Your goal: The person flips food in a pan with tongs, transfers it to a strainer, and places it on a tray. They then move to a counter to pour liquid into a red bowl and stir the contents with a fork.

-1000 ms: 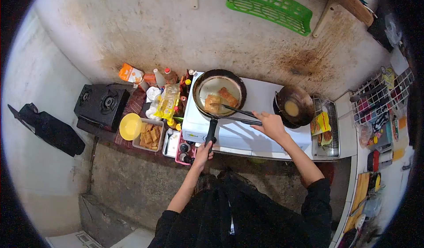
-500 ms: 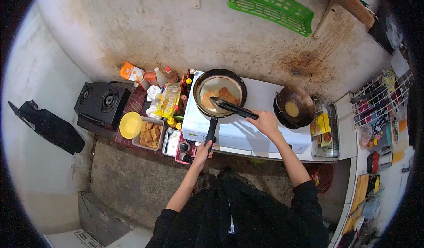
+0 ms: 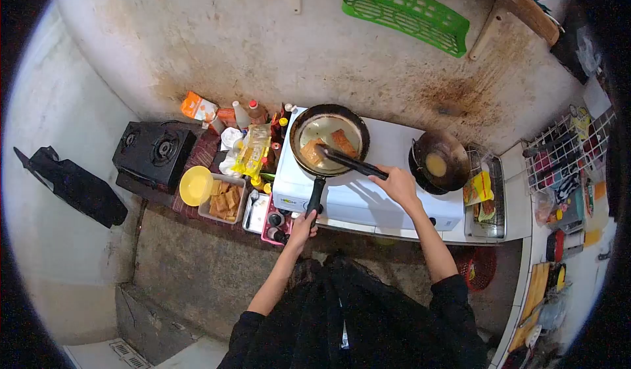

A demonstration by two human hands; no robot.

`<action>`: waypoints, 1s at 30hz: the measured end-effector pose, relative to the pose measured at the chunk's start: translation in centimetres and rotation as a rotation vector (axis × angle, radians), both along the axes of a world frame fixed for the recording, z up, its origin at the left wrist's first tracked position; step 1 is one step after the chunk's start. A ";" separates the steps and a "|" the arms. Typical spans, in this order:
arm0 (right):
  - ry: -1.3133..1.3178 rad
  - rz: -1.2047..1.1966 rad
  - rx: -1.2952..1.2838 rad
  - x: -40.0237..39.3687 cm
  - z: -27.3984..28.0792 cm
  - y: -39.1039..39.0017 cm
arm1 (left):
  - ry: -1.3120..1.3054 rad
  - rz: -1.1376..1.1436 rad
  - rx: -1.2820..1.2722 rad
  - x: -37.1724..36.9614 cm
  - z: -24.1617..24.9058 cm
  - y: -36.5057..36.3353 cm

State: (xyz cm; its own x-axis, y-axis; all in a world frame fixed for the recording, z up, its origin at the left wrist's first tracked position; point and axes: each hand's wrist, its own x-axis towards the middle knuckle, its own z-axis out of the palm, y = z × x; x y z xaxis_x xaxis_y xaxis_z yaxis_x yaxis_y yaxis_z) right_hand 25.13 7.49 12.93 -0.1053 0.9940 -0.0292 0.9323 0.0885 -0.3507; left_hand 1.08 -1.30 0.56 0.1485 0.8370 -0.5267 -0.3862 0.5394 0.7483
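On the left side of the white stove (image 3: 388, 201) sits a dark-rimmed frying pan (image 3: 322, 124) holding two browned food pieces. My left hand (image 3: 303, 227) is wrapped round the pan's black handle. My right hand (image 3: 397, 185) grips black tongs (image 3: 355, 164), whose tips touch the left food piece (image 3: 311, 153). The other piece (image 3: 343, 143) lies to the right, apart from it. A dark wok (image 3: 453, 167) with some yellowish liquid stands on the stove's right side.
Left of the stove are bottles, a plastic tub of golden pieces (image 3: 224, 201), a yellow bowl (image 3: 196, 186) and a black two-burner stove (image 3: 152, 153). A wire-racked tray (image 3: 493, 221) with packets stands at the right. A green rack (image 3: 404, 14) hangs above.
The two food pieces, close together before, now lie further apart, the left one under the tongs. Both hands keep their grips. The whole view has shifted slightly.
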 end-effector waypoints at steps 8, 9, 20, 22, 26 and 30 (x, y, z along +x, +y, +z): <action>-0.009 -0.039 0.020 -0.2 -1.3 0.3 | -0.015 -0.004 0.009 0.0 0.0 0.0; -0.034 -0.059 0.034 -0.4 -1.1 0.3 | -0.015 -0.016 0.006 0.0 0.1 0.0; -0.087 -0.067 0.087 -0.7 -1.3 0.2 | -0.009 -0.003 0.008 0.1 0.2 -0.2; -0.036 -0.094 0.038 -0.9 -1.2 0.5 | -0.006 -0.004 0.013 0.0 0.2 -0.1; 0.070 -0.180 0.020 0.1 0.8 0.3 | -0.004 -0.001 0.016 0.0 -0.2 -0.1; 0.086 -0.240 0.010 1.3 1.2 0.2 | 0.013 0.011 0.026 0.0 0.0 -0.1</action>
